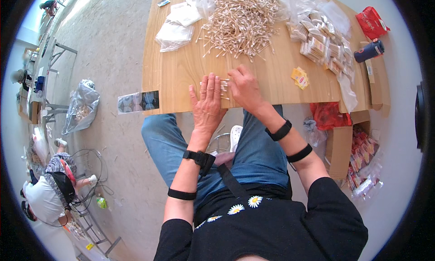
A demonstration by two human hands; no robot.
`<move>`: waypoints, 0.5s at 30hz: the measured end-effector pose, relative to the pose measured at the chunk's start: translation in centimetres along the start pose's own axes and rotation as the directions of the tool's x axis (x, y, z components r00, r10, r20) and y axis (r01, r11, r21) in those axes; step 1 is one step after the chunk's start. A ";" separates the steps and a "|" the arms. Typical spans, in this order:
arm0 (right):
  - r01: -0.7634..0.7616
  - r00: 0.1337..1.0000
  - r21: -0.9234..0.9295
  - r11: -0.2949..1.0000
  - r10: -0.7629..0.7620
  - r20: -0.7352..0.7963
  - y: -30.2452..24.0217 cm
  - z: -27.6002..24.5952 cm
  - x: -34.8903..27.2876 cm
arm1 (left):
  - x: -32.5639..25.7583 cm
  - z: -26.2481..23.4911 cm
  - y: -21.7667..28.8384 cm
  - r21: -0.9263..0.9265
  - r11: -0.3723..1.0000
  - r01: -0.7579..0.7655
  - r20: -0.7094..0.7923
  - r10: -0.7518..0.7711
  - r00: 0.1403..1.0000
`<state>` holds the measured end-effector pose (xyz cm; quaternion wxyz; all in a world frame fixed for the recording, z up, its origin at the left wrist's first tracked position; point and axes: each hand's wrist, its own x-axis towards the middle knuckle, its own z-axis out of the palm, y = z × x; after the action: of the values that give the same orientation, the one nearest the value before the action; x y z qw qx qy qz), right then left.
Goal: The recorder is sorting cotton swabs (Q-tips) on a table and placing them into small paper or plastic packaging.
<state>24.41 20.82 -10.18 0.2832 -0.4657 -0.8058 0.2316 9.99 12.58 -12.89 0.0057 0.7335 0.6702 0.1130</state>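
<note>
My left hand (208,106) lies flat near the table's front edge, fingers stretched out together and the thumb side toward the right. Under and beside its fingers is a small row of cotton swabs (224,87). Just right of that row, my right hand (246,87) has its fingers curled in; whatever is between them is hidden. A large heap of loose cotton swabs (244,20) covers the table's far middle. Several small yellow cards (300,78) lie to the right of my right hand.
Clear plastic bags (174,35) lie at the far left of the wooden table (176,75). Packed swab bundles (324,45), a dark bottle (369,51) and a red bag (371,23) are at the right. A cardboard box (339,152) stands below. Another person (50,195) is at lower left.
</note>
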 end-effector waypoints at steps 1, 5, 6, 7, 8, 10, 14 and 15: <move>0.053 0.999 -0.033 0.998 -0.053 0.007 -0.3 -0.9 -0.6 | -0.2 0.3 -0.2 0.049 0.998 0.031 -0.033 -0.029 0.999; 0.153 0.981 -0.074 0.985 -0.142 0.136 -0.5 -2.8 -3.9 | -1.1 0.4 -1.0 0.167 0.972 0.167 -0.058 -0.159 0.986; 0.151 0.981 -0.071 0.986 -0.140 0.134 -0.8 -2.5 -4.4 | -1.3 0.2 -1.2 0.170 0.972 0.165 -0.056 -0.157 0.986; 0.163 0.973 -0.123 0.979 -0.139 0.182 -1.1 -2.0 -4.8 | -1.5 0.0 -1.3 0.149 0.970 0.191 -0.032 -0.188 0.982; 0.182 0.962 -0.171 0.968 -0.140 0.233 -1.6 -1.4 -4.9 | -1.7 -0.3 -1.5 0.132 0.966 0.222 -0.009 -0.223 0.975; 0.175 0.962 -0.174 0.969 -0.130 0.240 -2.5 0.5 -4.3 | -1.8 -0.1 -1.6 0.155 0.960 0.232 -0.020 -0.232 0.973; 0.180 0.970 -0.290 0.940 -0.119 0.213 -3.6 5.1 -3.2 | -2.0 0.8 -2.0 0.279 0.936 0.215 -0.087 -0.199 0.976; 0.183 0.969 -0.288 0.940 -0.123 0.215 -3.6 6.3 -3.2 | -2.0 1.0 -2.3 0.281 0.934 0.219 -0.089 -0.202 0.975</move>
<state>19.24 15.68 -13.20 0.1454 -0.4147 -0.8895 0.1253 7.72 11.00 -14.57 -0.1090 0.6467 0.7541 0.0342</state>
